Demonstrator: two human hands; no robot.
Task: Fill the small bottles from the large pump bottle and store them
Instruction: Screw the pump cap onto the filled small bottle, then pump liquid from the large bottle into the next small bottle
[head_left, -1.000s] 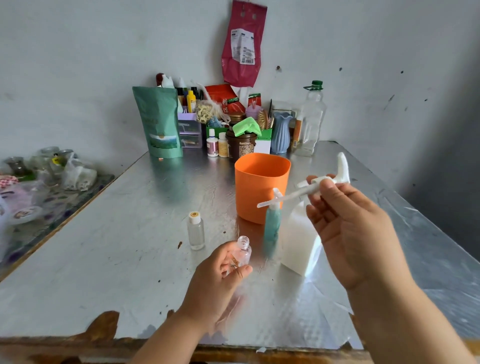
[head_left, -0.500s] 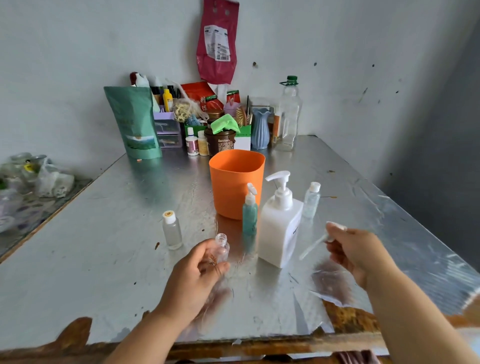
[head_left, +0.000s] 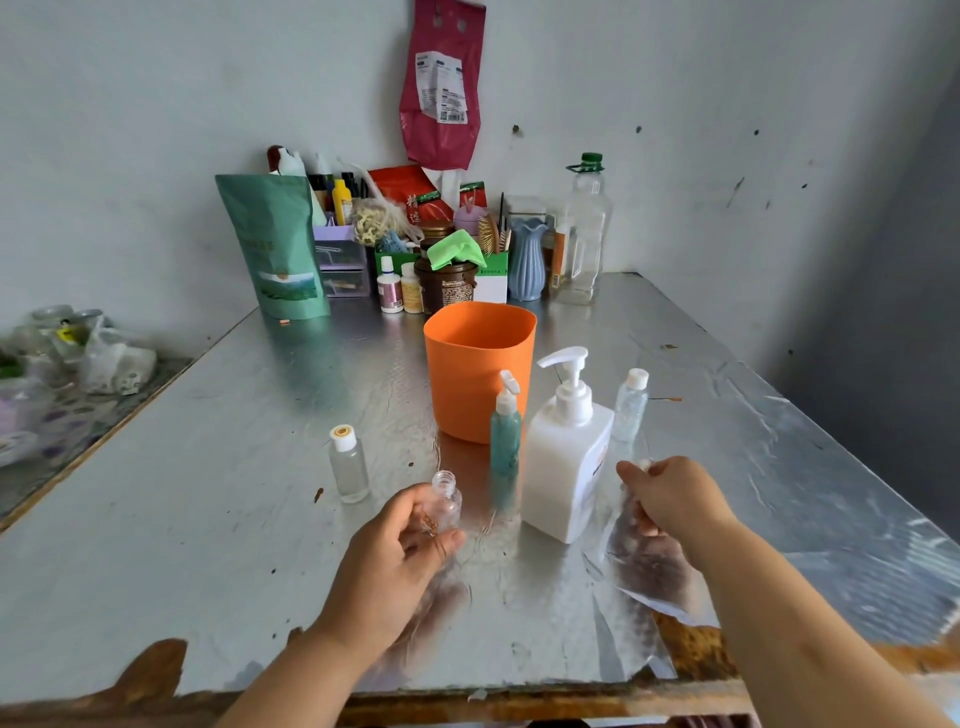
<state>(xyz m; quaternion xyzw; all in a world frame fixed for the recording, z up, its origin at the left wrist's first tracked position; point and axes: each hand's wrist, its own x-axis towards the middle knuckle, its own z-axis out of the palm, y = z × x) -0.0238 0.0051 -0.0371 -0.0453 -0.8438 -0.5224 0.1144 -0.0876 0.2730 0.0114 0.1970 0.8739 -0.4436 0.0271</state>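
Pump bottle (head_left: 563, 457) stands right of tub (head_left: 478, 364), capped bottle (head_left: 349, 465) left.

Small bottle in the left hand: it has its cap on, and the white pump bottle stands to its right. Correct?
Not quite. The head view shows the small bottle in the left hand with no cap, its threaded neck open. The white pump bottle does stand to its right.

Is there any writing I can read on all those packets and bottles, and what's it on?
"精": probably, on the red foil packet at the back; the character below is unclear.
White label on the pink plastic bag hung on the wall: too small.
Green stand-up pouch, brown round jar, white plastic pump bottle: print blurred.
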